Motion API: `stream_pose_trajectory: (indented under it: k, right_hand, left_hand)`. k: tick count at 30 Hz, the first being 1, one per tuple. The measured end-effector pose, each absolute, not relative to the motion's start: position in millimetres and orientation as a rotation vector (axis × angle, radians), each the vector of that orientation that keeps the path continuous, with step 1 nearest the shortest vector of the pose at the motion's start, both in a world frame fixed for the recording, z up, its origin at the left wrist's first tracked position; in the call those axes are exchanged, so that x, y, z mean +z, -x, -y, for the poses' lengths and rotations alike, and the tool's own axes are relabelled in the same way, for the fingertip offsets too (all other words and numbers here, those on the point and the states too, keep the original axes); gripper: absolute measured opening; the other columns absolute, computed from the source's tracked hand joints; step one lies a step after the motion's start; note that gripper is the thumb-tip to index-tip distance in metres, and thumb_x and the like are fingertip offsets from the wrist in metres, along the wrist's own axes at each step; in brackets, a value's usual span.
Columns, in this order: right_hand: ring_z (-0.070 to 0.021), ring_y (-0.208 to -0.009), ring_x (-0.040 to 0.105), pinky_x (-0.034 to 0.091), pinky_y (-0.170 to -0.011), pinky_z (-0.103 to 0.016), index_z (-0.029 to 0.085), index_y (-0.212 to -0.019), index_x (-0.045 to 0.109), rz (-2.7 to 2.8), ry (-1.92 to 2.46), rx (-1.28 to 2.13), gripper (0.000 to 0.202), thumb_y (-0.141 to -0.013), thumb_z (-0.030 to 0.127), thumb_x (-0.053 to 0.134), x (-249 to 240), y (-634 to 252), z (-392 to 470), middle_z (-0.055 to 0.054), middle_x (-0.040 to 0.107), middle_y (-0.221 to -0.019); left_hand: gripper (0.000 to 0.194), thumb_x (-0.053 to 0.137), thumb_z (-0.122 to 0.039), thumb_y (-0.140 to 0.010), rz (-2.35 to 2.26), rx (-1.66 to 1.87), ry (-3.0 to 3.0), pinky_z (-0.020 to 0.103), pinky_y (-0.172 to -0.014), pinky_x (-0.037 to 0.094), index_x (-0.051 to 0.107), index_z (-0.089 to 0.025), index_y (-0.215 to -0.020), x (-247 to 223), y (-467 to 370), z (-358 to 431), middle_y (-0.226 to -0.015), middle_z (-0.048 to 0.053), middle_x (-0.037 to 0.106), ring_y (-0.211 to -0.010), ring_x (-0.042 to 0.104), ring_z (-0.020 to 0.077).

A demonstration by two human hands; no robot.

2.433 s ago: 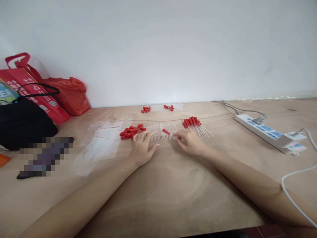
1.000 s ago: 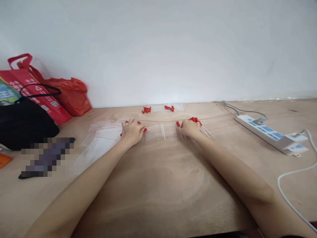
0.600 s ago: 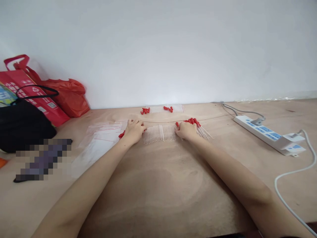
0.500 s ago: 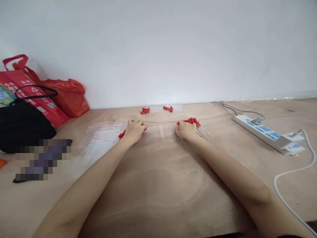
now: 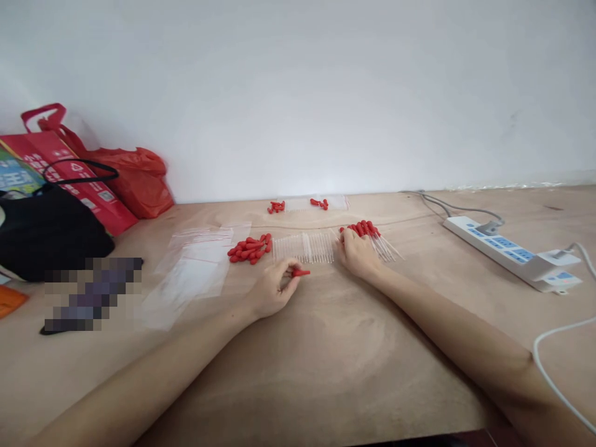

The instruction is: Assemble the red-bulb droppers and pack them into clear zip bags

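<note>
Between the thumb and fingers of my left hand (image 5: 277, 288) is a red bulb-shaped piece (image 5: 302, 273), its narrow end pointing right. A pile of similar red pieces (image 5: 249, 248) lies behind and left of that hand. Beside it, a row of thin clear sticks (image 5: 302, 248) lies on the table. My right hand (image 5: 357, 251) is closed at the row's right end, and a thin stick shows at its fingertips. Just behind and right of it lie white sticks with red bulbs on their ends (image 5: 370, 230).
Clear plastic bags (image 5: 190, 267) lie at the left, near a pixelated dark object (image 5: 93, 298). Red bags (image 5: 139, 180) and a black bag (image 5: 51, 230) stand at the far left. A power strip (image 5: 507, 251) with cables is at the right. More red pieces (image 5: 276, 207) lie by the wall.
My left hand has moved from the red pile toward the front and right, now with one red piece in its fingers. My right hand has shifted slightly, and a stick shows at its fingertips.
</note>
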State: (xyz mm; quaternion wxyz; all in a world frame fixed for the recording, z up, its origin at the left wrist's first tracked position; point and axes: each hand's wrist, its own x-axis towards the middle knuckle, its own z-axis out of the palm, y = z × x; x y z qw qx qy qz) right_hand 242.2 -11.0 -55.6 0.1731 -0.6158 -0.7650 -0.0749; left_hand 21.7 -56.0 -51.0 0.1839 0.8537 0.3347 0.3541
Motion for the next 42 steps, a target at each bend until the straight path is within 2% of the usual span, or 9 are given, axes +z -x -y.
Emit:
stream_pose_trajectory:
  k: [4,8,11,15,17,20,23,33,42]
  right_hand:
    - [-0.0181,-0.081,0.051,0.031,-0.071,-0.03,0.013,-0.092,0.049,2.306,1.264,-0.109,0.023,-0.089,0.021,0.028,-68,-250,33,-0.011,0.057,-0.093]
    - [-0.017,-0.079,0.049,0.033,-0.07,-0.029,0.014,-0.1,0.05,2.379,1.039,-0.126,0.024,-0.089,0.02,0.03,-71,-248,50,-0.009,0.056,-0.088]
    - [-0.0161,-0.075,0.049,0.03,-0.07,-0.029,0.014,-0.094,0.054,2.407,1.03,-0.173,0.023,-0.088,0.02,0.033,-70,-245,54,-0.008,0.056,-0.083]
    - [-0.0147,-0.074,0.049,0.027,-0.07,-0.03,0.016,-0.09,0.055,2.414,1.048,-0.189,0.021,-0.088,0.02,0.035,-68,-243,55,-0.006,0.057,-0.084]
    - [-0.014,-0.074,0.049,0.025,-0.07,-0.03,0.016,-0.089,0.055,2.405,1.04,-0.168,0.021,-0.088,0.021,0.035,-67,-242,55,-0.005,0.058,-0.084]
    - [-0.0131,-0.073,0.049,0.024,-0.072,-0.03,0.016,-0.088,0.056,2.395,1.021,-0.138,0.021,-0.087,0.021,0.035,-66,-240,57,-0.004,0.059,-0.084]
    - [-0.0129,-0.073,0.049,0.023,-0.074,-0.031,0.017,-0.089,0.056,2.399,1.015,-0.125,0.02,-0.087,0.021,0.036,-66,-238,58,-0.003,0.06,-0.084]
    - [-0.0115,-0.073,0.05,0.022,-0.072,-0.031,0.019,-0.086,0.059,2.446,0.928,-0.126,0.021,-0.087,0.022,0.038,-66,-237,57,-0.002,0.06,-0.082]
    - [-0.0106,-0.064,0.045,0.021,-0.069,-0.031,0.019,-0.083,0.062,2.453,0.9,-0.13,0.022,-0.084,0.02,0.04,-64,-235,58,-0.002,0.059,-0.078]
  left_hand:
    - [0.011,0.044,-0.014,-0.079,-0.955,0.82,-2.527,0.029,-0.069,0.045,0.054,-0.016,-0.083,-51,-14,61,-0.082,0.005,0.059,-0.075,0.056,0.0149]
    - [0.005,0.053,-0.022,-0.077,-1.066,0.767,-2.517,0.029,-0.067,0.044,0.054,-0.017,-0.077,-50,-17,56,-0.075,0.002,0.059,-0.071,0.055,0.0154]
    - [0.008,0.056,-0.021,-0.075,-1.163,0.795,-2.474,0.029,-0.067,0.044,0.052,-0.017,-0.081,-54,-21,52,-0.077,0.002,0.058,-0.072,0.055,0.016]
    - [0.025,0.046,-0.015,-0.082,-1.214,0.832,-2.499,0.031,-0.074,0.044,0.05,-0.018,-0.106,-59,-22,51,-0.085,0.004,0.056,-0.079,0.054,0.0166]
    - [0.027,0.042,-0.015,-0.084,-1.17,0.852,-2.539,0.03,-0.074,0.044,0.05,-0.018,-0.11,-59,-23,52,-0.086,0.004,0.053,-0.079,0.053,0.0159]
    - [0.02,0.04,-0.016,-0.085,-1.086,0.911,-2.598,0.028,-0.069,0.044,0.057,-0.016,-0.096,-58,-24,53,-0.082,0.004,0.048,-0.073,0.05,0.0144]
    - [0.019,0.039,-0.015,-0.085,-1.048,0.923,-2.619,0.027,-0.067,0.044,0.057,-0.014,-0.084,-56,-26,54,-0.081,0.005,0.046,-0.071,0.048,0.0138]
    - [0.017,0.04,-0.021,-0.086,-0.983,0.846,-2.542,0.026,-0.065,0.044,0.056,-0.018,-0.079,-53,-27,58,-0.075,0.003,0.059,-0.071,0.056,0.0143]
    - [0.019,0.04,-0.021,-0.086,-0.948,0.839,-2.612,0.024,-0.063,0.044,0.057,-0.016,-0.078,-58,-26,56,-0.072,0.003,0.058,-0.067,0.055,0.0133]
